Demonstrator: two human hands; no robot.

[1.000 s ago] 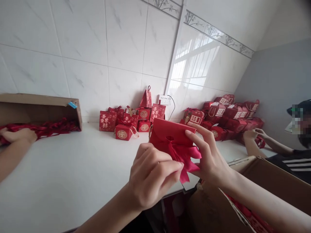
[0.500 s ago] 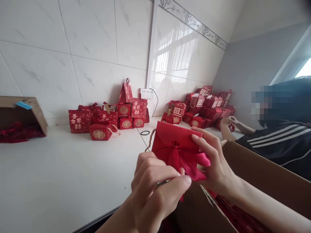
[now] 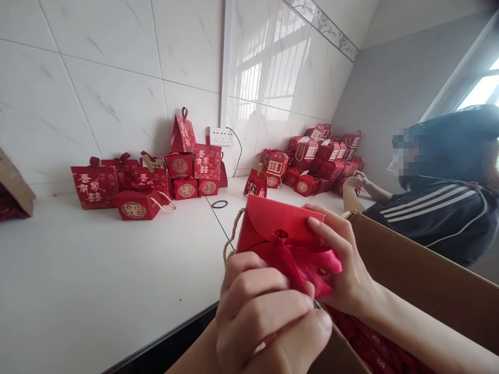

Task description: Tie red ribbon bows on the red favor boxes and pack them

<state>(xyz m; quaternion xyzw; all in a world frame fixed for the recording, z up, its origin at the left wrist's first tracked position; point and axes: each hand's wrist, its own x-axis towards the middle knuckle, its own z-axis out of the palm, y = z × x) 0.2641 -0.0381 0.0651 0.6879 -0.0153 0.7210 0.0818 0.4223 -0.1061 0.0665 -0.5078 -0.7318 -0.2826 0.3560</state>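
A red gift box [image 3: 283,218] with a round hole in its flap is held up above the near edge of the white table. A pink-red ribbon [image 3: 312,265] is threaded at the hole and hangs in loops over the box's front. My right hand [image 3: 346,259] grips the box from its right side, fingertips on the top edge. My left hand [image 3: 265,311] is closed at the lower front, its fingers pinching the ribbon. A twisted cord handle [image 3: 232,236] sticks out at the box's left.
Finished-looking red boxes [image 3: 181,166] stand along the tiled wall, with a larger pile [image 3: 323,161] farther right. An open cardboard box [image 3: 421,265] with red items is below my right arm. Another person [image 3: 440,208] sits at the right. A black ring [image 3: 220,204] lies on the table.
The view has shifted, so the background sits farther left and higher. My left hand has moved slightly down and right, its fingers still at the ribbon. My right hand keeps its hold on the box.
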